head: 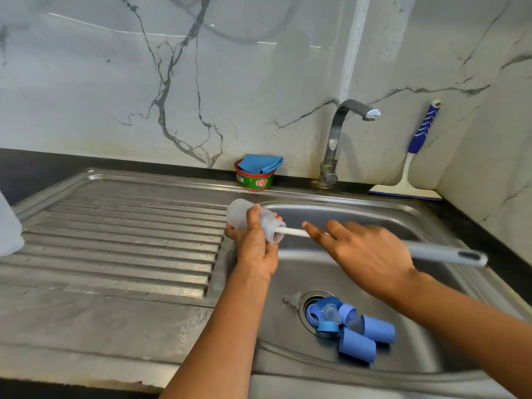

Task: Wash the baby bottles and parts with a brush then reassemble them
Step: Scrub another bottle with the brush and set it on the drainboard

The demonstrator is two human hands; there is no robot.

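Your left hand (254, 246) wraps clear plastic baby bottle (244, 217) at 9 o'clock edge of steel sink (345, 214), neck toward 3 o'clock. Your right hand (365, 251) holds white-stemmed grey-handled brush (443, 252), index finger straight along stem. Bottle light, stiff, likely wet-slippery: grip mid-body, not neck.

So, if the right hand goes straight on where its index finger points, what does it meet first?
Probably the open mouth of the bottle, which the left hand holds; depth is unclear.

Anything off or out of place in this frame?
Nothing damaged or spilled. Only oddity: blue caps and clear teats lie tipped in a heap over the sink drain, one clear piece apart at its left rim.
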